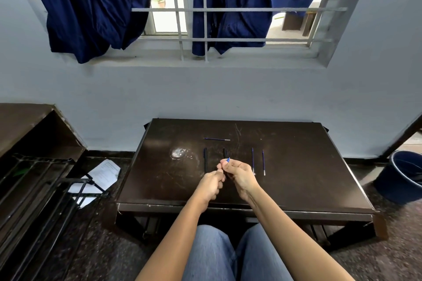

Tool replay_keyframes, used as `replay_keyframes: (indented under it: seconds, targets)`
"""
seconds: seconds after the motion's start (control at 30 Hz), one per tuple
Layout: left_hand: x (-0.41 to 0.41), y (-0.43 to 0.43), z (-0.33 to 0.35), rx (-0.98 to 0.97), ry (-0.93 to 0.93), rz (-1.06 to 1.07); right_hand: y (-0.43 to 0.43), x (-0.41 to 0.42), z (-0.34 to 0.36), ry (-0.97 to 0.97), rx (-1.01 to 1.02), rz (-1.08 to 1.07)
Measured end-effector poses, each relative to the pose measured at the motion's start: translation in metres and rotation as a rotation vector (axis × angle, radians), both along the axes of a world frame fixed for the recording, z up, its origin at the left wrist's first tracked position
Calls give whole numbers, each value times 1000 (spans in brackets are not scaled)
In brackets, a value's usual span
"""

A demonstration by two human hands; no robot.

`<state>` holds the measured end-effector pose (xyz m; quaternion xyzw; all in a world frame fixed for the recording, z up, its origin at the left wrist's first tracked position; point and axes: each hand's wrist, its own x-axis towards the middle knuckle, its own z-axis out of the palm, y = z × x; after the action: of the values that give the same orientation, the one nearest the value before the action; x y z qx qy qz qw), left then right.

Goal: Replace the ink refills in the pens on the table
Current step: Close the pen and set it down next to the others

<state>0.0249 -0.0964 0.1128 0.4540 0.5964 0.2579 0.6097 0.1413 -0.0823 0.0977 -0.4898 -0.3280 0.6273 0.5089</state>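
Left hand (211,186): fingers curled, touching the right hand; whether it grips anything cannot be told.
Right hand (239,173): pinches blue-tipped refill (228,159) above the table (296,178).
Black pen (205,159): flat, left of the hands.
Second pen (225,153): partly hidden behind the fingers.
Paired refills (253,161): side by side, right.
Crosswise refill (217,139): farther back.

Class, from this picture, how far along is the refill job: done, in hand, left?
Done, perhaps: a far refill lies apart across the table. In hand: the right hand pinches a blue-tipped refill; the left hand is curled, its hold hidden. Left: one black pen, a second pen partly behind the hands, two refills.
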Motion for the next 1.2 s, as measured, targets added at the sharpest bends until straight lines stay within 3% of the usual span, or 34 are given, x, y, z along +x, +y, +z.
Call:
replay_keyframes:
  seconds: [0.2, 0.33, 0.4, 0.47, 0.57, 0.63, 0.73, 0.8, 0.97, 1.1, 1.2]
  targets:
    - [-13, 2, 0, -315, -493, 60, -5, -1, 11, -21, 54, 80]
    - [-19, 0, -5, -349, -571, 52, -6, -6, 7, 49, 11, 70]
    - [-16, -1, -7, -224, -370, 61, -8, -11, 2, 79, -54, 4]
    - [-11, -2, -7, -28, -1, 22, -9, -16, -4, 80, -117, -73]
    - [-6, -3, -9, 201, 423, -101, -5, -22, -14, -76, -223, -203]
    - [-4, -5, -13, 262, 563, -161, 0, -22, -16, -151, -303, -255]
    - [-4, -7, -16, 262, 566, -144, 5, -19, -13, -101, -316, -208]
    - [-3, -3, -15, 198, 456, -112, 5, -16, -11, -62, -301, -188]
    - [0, -4, 1, -152, -173, 55, 4, -9, -4, 7, -307, -140]
    - [-11, 2, 5, -469, -597, 124, 1, -5, 4, 171, -265, -91]
    - [-15, 3, 6, -563, -787, 136, -1, -3, 10, 343, -257, -51]
